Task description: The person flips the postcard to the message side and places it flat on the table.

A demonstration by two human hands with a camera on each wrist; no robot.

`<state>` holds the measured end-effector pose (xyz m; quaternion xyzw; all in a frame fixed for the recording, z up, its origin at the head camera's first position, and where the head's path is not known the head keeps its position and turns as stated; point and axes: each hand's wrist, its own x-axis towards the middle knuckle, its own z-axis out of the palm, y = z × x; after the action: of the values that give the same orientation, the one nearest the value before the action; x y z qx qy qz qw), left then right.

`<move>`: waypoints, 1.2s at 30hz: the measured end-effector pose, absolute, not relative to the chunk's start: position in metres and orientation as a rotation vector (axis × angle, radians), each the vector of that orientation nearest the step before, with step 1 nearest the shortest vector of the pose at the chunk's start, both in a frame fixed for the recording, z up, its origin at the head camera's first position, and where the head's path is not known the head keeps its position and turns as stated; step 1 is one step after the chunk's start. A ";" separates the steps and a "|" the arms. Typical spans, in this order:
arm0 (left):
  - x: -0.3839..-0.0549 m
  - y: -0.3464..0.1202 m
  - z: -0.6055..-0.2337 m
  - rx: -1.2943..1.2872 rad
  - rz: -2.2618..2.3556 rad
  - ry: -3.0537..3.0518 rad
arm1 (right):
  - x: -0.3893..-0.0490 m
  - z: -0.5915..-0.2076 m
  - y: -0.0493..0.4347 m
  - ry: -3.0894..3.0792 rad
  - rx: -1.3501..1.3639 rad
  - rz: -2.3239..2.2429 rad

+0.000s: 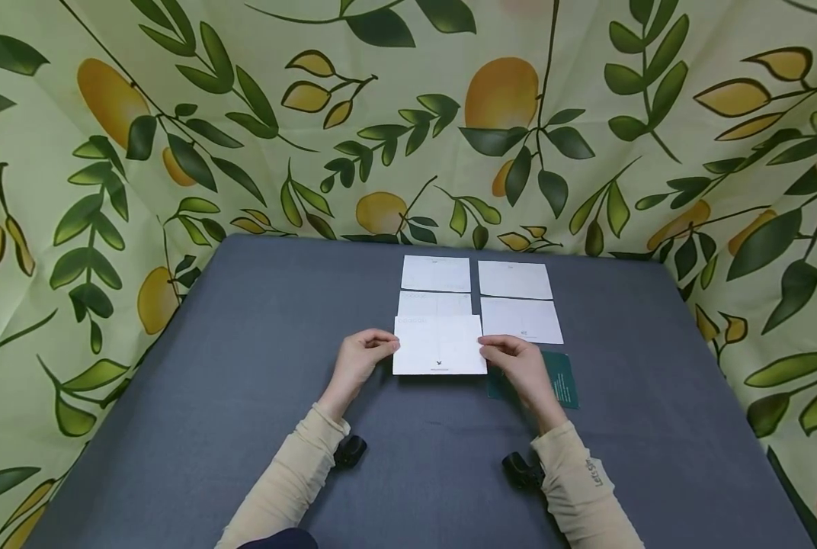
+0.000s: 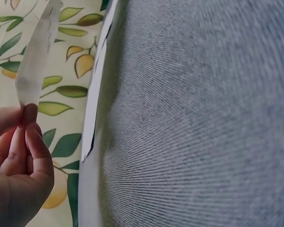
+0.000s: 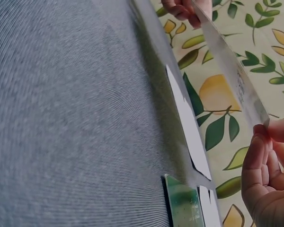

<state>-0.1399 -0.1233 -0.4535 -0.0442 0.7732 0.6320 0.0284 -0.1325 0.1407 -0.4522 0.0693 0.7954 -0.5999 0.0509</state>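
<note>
A white card [image 1: 439, 345] with a small dark mark near its lower edge is held up off the table between both hands. My left hand [image 1: 362, 360] pinches its left edge between thumb and fingers. At the opposite edge my right hand [image 1: 521, 370] pinches it the same way. In the left wrist view the card [image 2: 35, 61] tilts above the cloth; the right wrist view shows the card [image 3: 234, 71] spanning both hands. Just beyond it lies another white card [image 1: 434, 303], its near part hidden. A green card [image 1: 562, 377] with pale print lies partly behind my right hand.
More white cards lie flat farther back: one at the back left [image 1: 436, 273], one at the back right [image 1: 514, 280] and one nearer on the right [image 1: 521, 320]. Dark grey-blue cloth [image 1: 244, 427] covers the table. A leaf-and-fruit patterned curtain [image 1: 408, 99] hangs behind and beside it.
</note>
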 end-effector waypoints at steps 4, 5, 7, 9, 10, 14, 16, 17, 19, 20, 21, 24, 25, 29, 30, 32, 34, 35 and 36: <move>-0.141 -0.122 -0.455 -0.103 1.858 2.497 | -0.133 -0.454 0.139 2.513 0.146 -1.724; -0.141 -0.121 -0.455 -0.093 1.821 2.530 | -0.133 -0.455 0.138 2.535 0.137 -1.698; -0.141 -0.120 -0.454 -0.055 1.729 2.610 | -0.134 -0.455 0.137 2.585 0.110 -1.628; -0.140 -0.119 -0.453 -0.012 1.627 2.684 | -0.135 -0.456 0.135 2.634 0.088 -1.540; -0.140 -0.119 -0.453 0.014 1.578 2.718 | -0.135 -0.457 0.134 2.662 0.073 -1.486; -0.140 -0.117 -0.453 0.108 1.419 2.818 | -0.136 -0.459 0.131 2.736 0.027 -1.312; -0.140 -0.116 -0.453 0.133 1.370 2.842 | -0.137 -0.461 0.129 2.755 0.024 -1.256; -0.141 -0.115 -0.453 0.138 1.349 2.850 | -0.138 -0.461 0.128 2.758 0.023 -1.240; -0.142 -0.114 -0.454 0.141 1.307 2.864 | -0.138 -0.462 0.127 2.761 0.022 -1.214; -0.142 -0.114 -0.454 0.135 1.287 2.866 | -0.139 -0.463 0.126 2.766 0.018 -1.199; -0.143 -0.114 -0.454 0.128 1.267 2.869 | -0.140 -0.463 0.126 2.768 0.010 -1.188; -0.144 -0.113 -0.455 0.129 1.207 2.875 | -0.140 -0.465 0.124 2.770 -0.008 -1.168; -0.144 -0.113 -0.456 0.132 1.190 2.879 | -0.140 -0.465 0.124 2.769 -0.012 -1.166; -0.145 -0.113 -0.457 0.135 1.162 2.877 | -0.140 -0.464 0.124 2.767 -0.029 -1.149; -0.146 -0.112 -0.457 0.132 1.160 2.876 | -0.140 -0.464 0.124 2.765 -0.032 -1.146; -0.146 -0.112 -0.457 0.134 1.148 2.884 | -0.140 -0.464 0.124 2.760 -0.033 -1.142; -0.147 -0.111 -0.457 0.144 1.126 2.897 | -0.141 -0.464 0.124 2.756 -0.032 -1.134; -0.147 -0.110 -0.456 0.157 1.107 2.910 | -0.141 -0.464 0.123 2.756 -0.030 -1.127; -0.147 -0.110 -0.455 0.170 1.089 2.920 | -0.141 -0.464 0.123 2.761 -0.026 -1.116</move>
<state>-0.1472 -0.1097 -0.4555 0.0546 0.9356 0.3488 0.0102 -0.1413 0.1225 -0.4642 -0.0086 0.9240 -0.3735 0.0816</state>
